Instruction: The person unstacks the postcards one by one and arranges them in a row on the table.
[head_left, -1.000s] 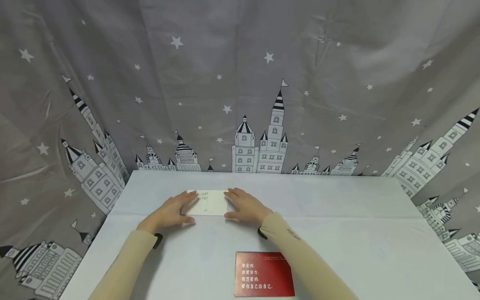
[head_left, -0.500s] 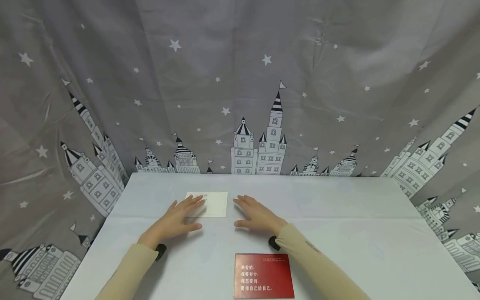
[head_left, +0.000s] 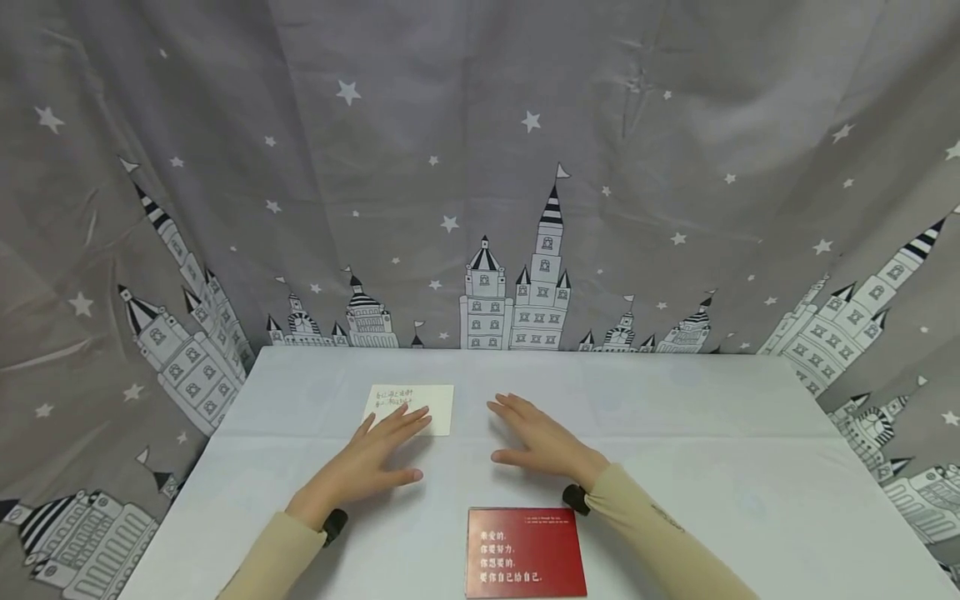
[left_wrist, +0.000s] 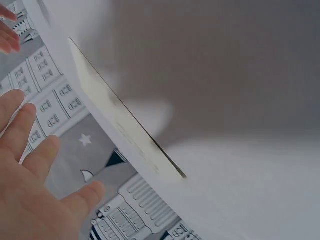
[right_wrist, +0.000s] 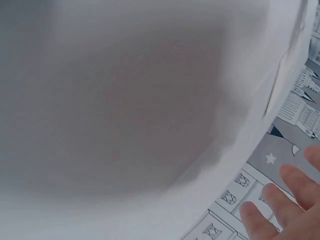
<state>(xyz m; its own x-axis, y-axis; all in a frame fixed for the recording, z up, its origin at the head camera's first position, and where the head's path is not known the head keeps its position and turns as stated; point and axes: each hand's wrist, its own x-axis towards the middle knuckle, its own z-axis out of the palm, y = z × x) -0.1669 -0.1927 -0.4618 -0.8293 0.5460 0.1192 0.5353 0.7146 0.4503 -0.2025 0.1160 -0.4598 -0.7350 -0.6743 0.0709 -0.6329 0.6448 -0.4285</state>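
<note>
A cream card [head_left: 435, 406] with handwriting lies flat near the table's back edge, left of centre. My left hand [head_left: 365, 469] hovers over its front edge with fingers spread, hiding part of the card in the head view. In the left wrist view, the card [left_wrist: 125, 120] lies apart from the spread fingers [left_wrist: 42, 157]. My right hand [head_left: 546, 442] is held above the table to the right of the card, its fingers extended and nothing in them. Closer to me, a red card [head_left: 525, 552] with white printed characters rests on the table.
The table has a white cover [head_left: 720, 483]. Behind it hangs a grey curtain [head_left: 645, 167] printed with stars and castles, which also runs along both sides. A dark band [head_left: 576, 498] sits at the right wrist.
Both hands have drawn back toward me from the cream card, the right one also moving rightward. More of the card's writing shows. Both cards stay in place.
</note>
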